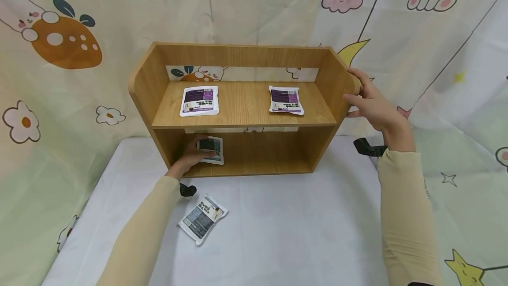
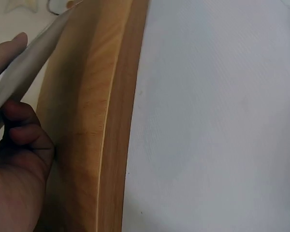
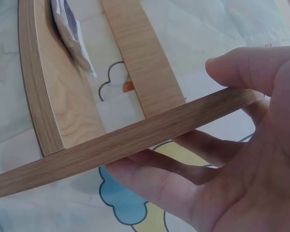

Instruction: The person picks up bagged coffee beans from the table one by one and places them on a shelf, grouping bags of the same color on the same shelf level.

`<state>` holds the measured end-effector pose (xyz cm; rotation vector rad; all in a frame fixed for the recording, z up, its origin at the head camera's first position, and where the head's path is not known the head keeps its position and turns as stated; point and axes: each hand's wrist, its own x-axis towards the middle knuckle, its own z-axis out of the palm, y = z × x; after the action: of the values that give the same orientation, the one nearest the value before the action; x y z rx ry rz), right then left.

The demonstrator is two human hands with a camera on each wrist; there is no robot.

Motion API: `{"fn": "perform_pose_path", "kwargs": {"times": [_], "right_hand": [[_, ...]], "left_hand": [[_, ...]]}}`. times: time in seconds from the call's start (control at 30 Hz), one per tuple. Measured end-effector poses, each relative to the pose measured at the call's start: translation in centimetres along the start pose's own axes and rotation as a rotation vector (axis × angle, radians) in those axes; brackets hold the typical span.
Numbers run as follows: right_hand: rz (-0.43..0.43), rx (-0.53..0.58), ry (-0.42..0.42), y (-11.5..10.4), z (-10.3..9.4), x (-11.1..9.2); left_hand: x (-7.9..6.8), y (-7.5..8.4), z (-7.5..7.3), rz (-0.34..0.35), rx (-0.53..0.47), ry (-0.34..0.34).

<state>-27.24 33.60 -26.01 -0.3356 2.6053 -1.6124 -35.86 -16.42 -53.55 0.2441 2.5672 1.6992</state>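
In the lower compartment of a wooden shelf (image 1: 246, 92), at its left end, my left hand (image 1: 189, 153) holds a white packet with a dark grey-green label (image 1: 217, 144). The left wrist view shows this packet (image 2: 31, 67) edge-on between the thumb and curled fingers, just above the bottom board. My right hand (image 1: 375, 107) grips the shelf's right side panel. Seen from the right wrist, the panel (image 3: 135, 137) runs between thumb and fingers. On the upper board lie two purple-labelled packets, one left (image 1: 199, 100) and one right (image 1: 285, 100).
Another packet with a grey label (image 1: 203, 219) lies slanted on the white-covered table (image 1: 285, 228), in front of the shelf. A cartoon-printed cloth (image 1: 119, 21) hangs behind the shelf and at both sides.
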Motion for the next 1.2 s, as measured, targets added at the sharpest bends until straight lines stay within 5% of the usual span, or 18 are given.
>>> {"fn": "perform_pose_path", "kwargs": {"times": [0.43, 0.83, 1.2], "right_hand": [[0.002, 0.009, 0.000, -0.1, 0.2, -0.3], [0.003, 0.002, 0.007, -0.1, 0.1, -0.1], [0.002, 0.015, -0.008, -0.2, 0.2, 0.0]], "left_hand": [[0.1, -0.4, 0.0, -0.032, 0.118, -0.009], [0.2, -0.6, -0.6, -0.010, 0.287, -0.094], [-1.0, -1.2, -0.4, -0.024, 0.319, -0.034]]}}
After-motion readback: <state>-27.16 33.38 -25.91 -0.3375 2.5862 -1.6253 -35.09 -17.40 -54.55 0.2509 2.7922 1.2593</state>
